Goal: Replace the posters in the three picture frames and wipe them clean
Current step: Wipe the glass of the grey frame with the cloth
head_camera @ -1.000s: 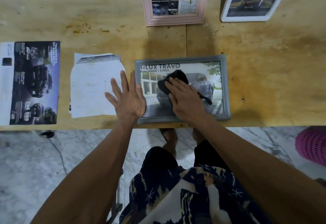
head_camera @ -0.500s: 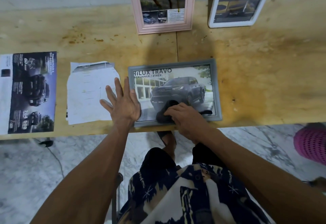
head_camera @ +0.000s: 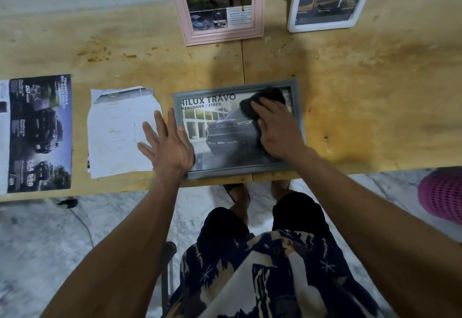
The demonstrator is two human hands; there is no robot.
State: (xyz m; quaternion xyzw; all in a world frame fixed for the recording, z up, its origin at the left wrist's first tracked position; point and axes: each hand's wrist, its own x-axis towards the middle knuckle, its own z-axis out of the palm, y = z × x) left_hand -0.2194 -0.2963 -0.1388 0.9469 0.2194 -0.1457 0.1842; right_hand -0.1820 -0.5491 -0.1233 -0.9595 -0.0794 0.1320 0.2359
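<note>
Left hand [head_camera: 170,145]: flat, fingers straight and spread, palm down over near-left corner of grey frame [head_camera: 298,107], fingertips reaching onto bare wood beside white sheet [head_camera: 120,130]; grips nothing, steadies only. Right hand [head_camera: 277,127]: palm down on glass, fingers extended and pressing black cloth [head_camera: 262,103] against far-right part of frame face; whether thumb curls under cloth cannot be told.

Grey frame: lying flat at near edge of wooden table [head_camera: 375,92], directly ahead of both hands, long axis running left to right. Holds car poster [head_camera: 220,122] headed "HILUX TRAVO", seated behind glass. Cloth near far-right corner; left half of glass and near rail uncovered. Judged step: wiping in progress on this frame; remaining strokes likely leftward and toward the body, right hand better placed for them, left hand better kept as brace since frame sits close to table edge.

Pink frame [head_camera: 220,35]: propped upright at far side, centre, holding dark car print. White frame [head_camera: 322,23]: propped upright at far side, right of pink one, holding another print.

Loose items, left of grey frame: white sheet with cut corner, lying flat just beside left hand; dark car leaflet [head_camera: 40,132] farther left, flat, well apart from hands. Pink mesh basket [head_camera: 442,195]: on floor at right, contents not visible.
</note>
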